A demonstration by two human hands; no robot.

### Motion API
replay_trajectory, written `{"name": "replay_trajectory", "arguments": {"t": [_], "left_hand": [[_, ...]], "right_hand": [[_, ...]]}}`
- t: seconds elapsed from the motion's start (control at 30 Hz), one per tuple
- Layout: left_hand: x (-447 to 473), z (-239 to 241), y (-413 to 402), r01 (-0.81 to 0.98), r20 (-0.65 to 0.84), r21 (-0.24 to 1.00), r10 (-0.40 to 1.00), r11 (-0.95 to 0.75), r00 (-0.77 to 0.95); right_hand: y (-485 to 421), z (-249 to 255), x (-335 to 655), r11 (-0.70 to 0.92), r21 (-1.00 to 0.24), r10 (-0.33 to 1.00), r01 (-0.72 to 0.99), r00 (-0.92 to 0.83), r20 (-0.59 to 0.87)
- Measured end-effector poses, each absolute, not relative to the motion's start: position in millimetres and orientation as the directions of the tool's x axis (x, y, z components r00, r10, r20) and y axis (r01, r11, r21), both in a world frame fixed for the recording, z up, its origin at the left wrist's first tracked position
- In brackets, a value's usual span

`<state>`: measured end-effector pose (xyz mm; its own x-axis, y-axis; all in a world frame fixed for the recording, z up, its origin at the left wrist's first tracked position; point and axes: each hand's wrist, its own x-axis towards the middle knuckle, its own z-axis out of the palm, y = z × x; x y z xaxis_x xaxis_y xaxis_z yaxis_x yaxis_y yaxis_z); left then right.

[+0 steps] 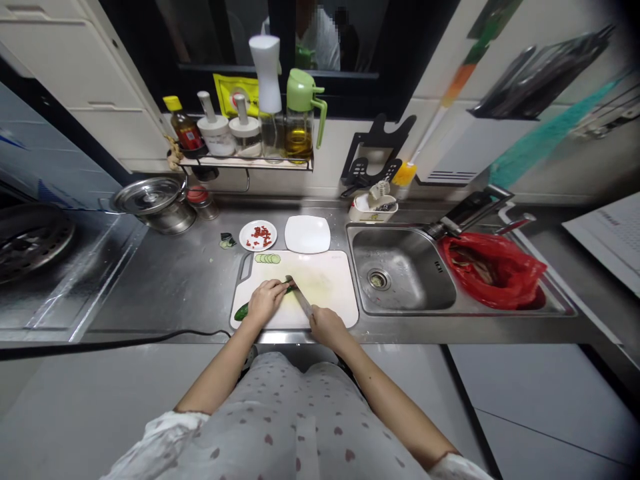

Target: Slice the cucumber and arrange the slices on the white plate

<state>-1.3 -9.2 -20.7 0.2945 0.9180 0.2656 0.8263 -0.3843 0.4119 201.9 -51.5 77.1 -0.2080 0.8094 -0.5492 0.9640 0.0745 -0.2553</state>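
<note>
Clothes: a pale dotted top (280, 427) fills the near edge, with both bare forearms reaching out towards 12 o'clock.
Left hand (265, 300): fingers curled down and pressed on the cucumber (242, 311), pinning it to the cutting board (335, 287).
Right hand (326, 327): closed round the handle of the knife (300, 297), whose blade points to 11 o'clock and meets the cucumber just beside the left fingers.
Cucumber: one, lying at the board's 8 o'clock corner, its dark end sticking out past the left hand.
Slices (267, 258): one short overlapping row at the board's 11 o'clock edge, too small to count.
Plates: two, at 12 o'clock beyond the board; the round plate (245, 237) holds chopped red bits, the square plate (307, 234) is bare.
Sink (415, 280): at 3 o'clock of the board, with a red bag (493, 267) in the basin next to it.
Shelf (245, 162): five bottles and jars.
</note>
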Motion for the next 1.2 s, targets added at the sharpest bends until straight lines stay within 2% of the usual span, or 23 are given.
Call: {"name": "replay_trajectory", "arguments": {"t": [0.8, 1.2], "left_hand": [[-3, -22, -6, 0.819, 0.234, 0.446, 0.93, -0.361, 0.282], [-2, -21, -7, 0.82, 0.227, 0.451, 0.934, -0.351, 0.275]], "right_hand": [[-41, 80, 189, 0.093, -0.267, 0.811, 0.959, -0.229, -0.539], [-56, 75, 193, 0.078, -0.233, 0.798, 0.969, -0.201, -0.568]]}}
